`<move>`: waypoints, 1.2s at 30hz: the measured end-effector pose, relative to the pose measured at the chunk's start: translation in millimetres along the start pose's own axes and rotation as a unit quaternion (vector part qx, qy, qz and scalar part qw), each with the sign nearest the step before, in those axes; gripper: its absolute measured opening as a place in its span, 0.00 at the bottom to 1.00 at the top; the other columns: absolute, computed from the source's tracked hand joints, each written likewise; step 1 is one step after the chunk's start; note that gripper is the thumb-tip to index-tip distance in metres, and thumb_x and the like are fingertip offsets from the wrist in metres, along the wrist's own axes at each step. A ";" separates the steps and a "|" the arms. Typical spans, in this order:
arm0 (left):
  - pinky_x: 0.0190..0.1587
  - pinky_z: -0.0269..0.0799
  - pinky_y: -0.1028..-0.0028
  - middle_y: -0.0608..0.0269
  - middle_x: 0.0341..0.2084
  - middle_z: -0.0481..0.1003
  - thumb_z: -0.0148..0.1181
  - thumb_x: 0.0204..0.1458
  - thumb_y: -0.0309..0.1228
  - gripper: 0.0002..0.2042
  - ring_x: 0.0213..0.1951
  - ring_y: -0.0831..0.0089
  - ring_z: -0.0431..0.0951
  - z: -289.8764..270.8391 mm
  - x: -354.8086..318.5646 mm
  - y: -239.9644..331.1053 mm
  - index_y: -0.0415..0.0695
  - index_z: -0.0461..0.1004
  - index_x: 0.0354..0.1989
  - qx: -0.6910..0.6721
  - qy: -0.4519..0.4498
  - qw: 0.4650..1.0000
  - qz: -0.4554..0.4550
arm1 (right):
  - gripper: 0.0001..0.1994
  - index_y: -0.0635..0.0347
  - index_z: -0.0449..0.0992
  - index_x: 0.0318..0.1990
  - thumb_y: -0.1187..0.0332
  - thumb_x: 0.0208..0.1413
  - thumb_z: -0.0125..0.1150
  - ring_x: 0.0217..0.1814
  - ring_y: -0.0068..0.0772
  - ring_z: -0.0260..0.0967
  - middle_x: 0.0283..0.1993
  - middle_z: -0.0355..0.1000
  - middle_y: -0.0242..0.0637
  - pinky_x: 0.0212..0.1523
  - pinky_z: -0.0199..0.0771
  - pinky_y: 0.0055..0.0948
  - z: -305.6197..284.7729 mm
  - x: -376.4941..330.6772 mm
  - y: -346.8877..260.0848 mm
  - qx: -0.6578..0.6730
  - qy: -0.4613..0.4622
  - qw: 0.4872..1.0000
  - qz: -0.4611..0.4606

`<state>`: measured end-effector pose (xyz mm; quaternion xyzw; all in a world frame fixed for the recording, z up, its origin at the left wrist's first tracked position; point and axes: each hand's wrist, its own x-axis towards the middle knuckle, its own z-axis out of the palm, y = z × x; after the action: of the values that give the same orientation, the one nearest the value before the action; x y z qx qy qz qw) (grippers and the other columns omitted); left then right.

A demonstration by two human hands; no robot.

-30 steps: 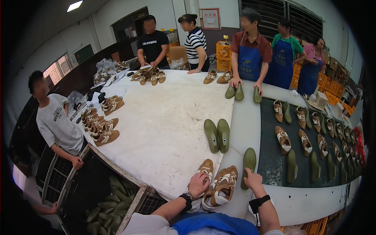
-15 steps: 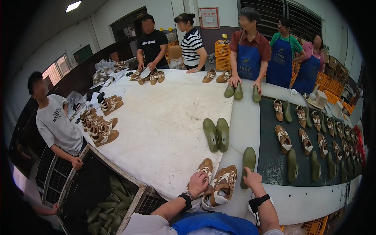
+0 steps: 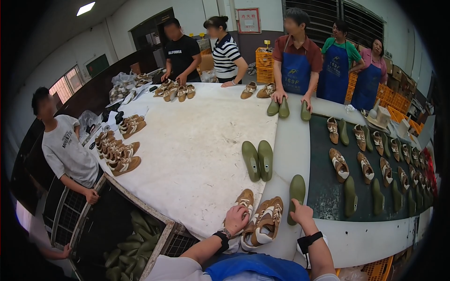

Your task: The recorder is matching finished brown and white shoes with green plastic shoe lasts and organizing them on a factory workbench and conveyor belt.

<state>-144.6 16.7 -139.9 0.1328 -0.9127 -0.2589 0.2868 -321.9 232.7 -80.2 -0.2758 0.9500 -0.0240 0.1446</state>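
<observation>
Left fingers (image 3: pixel 240 213) curled together over the heel of a tan shoe (image 3: pixel 243 202), clamped lightly on it, the left hand (image 3: pixel 236 220) resting at the near edge of the white table (image 3: pixel 197 154). Right fingers (image 3: pixel 297 206) closed against the near end of a green shoe last (image 3: pixel 296 191); whether gripped around it or merely pressed on top, could not be told. Right hand (image 3: pixel 302 214) set just beside a stacked pair of tan-and-white shoes (image 3: pixel 265 225) lying between the two hands, toes pointing away.

Judged light and soft in the upper, stiffer at the sole; likely to fold if pinched at the side, so best taken at the heel counter or under the sole. The last judged hard, smooth and perhaps slippery, heavier than the shoe; best grasped across its narrow waist or at the heel end.

Further out, a pair of green lasts (image 3: pixel 258 160) standing side by side mid-table, and rows of shoes and lasts along the dark conveyor belt (image 3: pixel 323 187) to the right.

Palms and thumbs mostly hidden beneath the backs of the hands. Lower part of the stacked pair cut off by the blue clothing at the bottom edge. Contents of the dark bin (image 3: pixel 126 234) at lower left hard to make out, seemingly more green lasts.
</observation>
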 end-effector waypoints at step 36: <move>0.42 0.65 0.66 0.64 0.33 0.70 0.57 0.41 0.31 0.05 0.39 0.63 0.69 1.7 -1.0 -2.0 0.48 0.72 0.28 0.004 0.015 1.000 0.006 | 0.30 0.41 0.57 0.58 0.57 0.45 0.56 0.38 0.45 0.72 0.35 0.73 0.45 0.39 0.72 0.39 -2.5 -0.7 -2.7 -0.010 -0.015 1.000 0.005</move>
<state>-144.6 16.0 -142.7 0.1327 -0.9103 -0.2514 0.3009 -320.7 230.7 -77.2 -0.2725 0.9493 -0.0094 0.1563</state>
